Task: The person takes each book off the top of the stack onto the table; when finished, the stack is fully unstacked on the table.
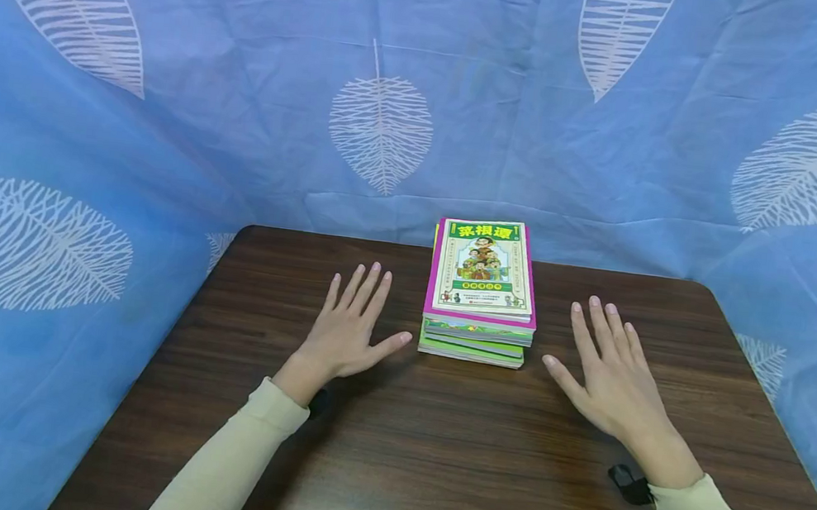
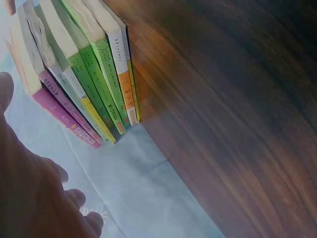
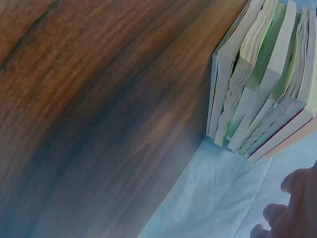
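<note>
A stack of books lies near the table's far edge, its top cover cream and green with cartoon figures, above a magenta-edged book. To its left my left hand is held with fingers spread, apart from the books. My right hand is on the stack's right side, fingers also spread and holding nothing. In the left wrist view the stack's spines show in purple, green, white and yellow. The right wrist view shows the page edges and part of the right hand.
The dark wood-grain table has rounded far corners. Blue cloth with white leaf prints hangs behind and along both sides of it. A black wrist strap sits at the right cuff.
</note>
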Demonstrator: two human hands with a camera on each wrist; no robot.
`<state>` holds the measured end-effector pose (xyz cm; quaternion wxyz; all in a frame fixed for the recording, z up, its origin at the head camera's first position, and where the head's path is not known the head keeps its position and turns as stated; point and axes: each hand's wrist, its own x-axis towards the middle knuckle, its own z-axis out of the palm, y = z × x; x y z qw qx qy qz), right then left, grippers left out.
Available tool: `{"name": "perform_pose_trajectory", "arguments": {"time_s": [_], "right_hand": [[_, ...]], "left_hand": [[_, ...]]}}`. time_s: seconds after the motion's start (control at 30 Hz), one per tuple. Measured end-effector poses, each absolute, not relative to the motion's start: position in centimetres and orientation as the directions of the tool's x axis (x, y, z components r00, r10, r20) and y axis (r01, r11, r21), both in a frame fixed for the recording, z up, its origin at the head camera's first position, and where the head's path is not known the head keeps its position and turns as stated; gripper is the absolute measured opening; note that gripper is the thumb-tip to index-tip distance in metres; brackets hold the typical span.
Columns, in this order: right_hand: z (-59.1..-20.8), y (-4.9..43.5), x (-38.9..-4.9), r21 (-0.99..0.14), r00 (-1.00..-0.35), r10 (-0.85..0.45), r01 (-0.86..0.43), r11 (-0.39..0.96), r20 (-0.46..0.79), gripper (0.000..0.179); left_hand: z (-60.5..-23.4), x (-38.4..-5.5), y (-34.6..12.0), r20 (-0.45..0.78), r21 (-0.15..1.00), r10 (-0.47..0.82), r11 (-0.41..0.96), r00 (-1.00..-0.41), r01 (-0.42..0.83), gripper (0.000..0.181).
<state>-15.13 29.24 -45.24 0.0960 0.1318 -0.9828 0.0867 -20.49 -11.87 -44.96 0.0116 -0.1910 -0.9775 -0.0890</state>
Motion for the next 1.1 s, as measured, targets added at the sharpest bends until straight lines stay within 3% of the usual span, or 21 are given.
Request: {"name": "perform_pose_trajectory", "arguments": {"time_s": [0.13,0.27,0.47,0.67,0.93,1.1], "right_hand": [[-45.2,29.0,-15.3,-0.212,-0.953,-0.237,-0.275,0.938,0.187,0.091],[-45.1,28.6,-15.7,-0.397,-0.964,-0.235,-0.264,0.879,0.121,0.084],[-44.6,27.2,-16.9,-0.706,-0.969,-0.245,-0.167,0.689,-0.009,0.074],[-44.5,24.9,-18.0,-0.882,-0.959,-0.242,0.015,0.471,-0.145,0.079],[-46.0,22.8,-19.3,-0.977,-0.961,-0.189,0.186,0.105,-0.204,0.084],[-47.4,21.7,-19.9,-0.981,-0.971,-0.146,0.184,0.057,-0.191,0.076]], "left_hand": [[-45.1,-20.9,-11.5,0.045,0.242,0.372,0.896,-0.927,0.372,0.100],[-45.0,-21.5,-10.9,0.011,0.351,0.369,0.869,-0.929,0.349,0.101],[-44.9,-22.2,-9.5,-0.063,0.641,0.352,0.731,-0.934,0.233,0.102],[-45.1,-22.8,-7.7,-0.139,0.845,0.310,0.533,-0.940,0.051,0.100],[-46.1,-23.4,-5.0,-0.225,0.923,0.236,0.362,-0.945,-0.130,0.101],[-46.5,-23.7,-3.6,-0.237,0.932,0.192,0.323,-0.952,-0.166,0.107]]}}
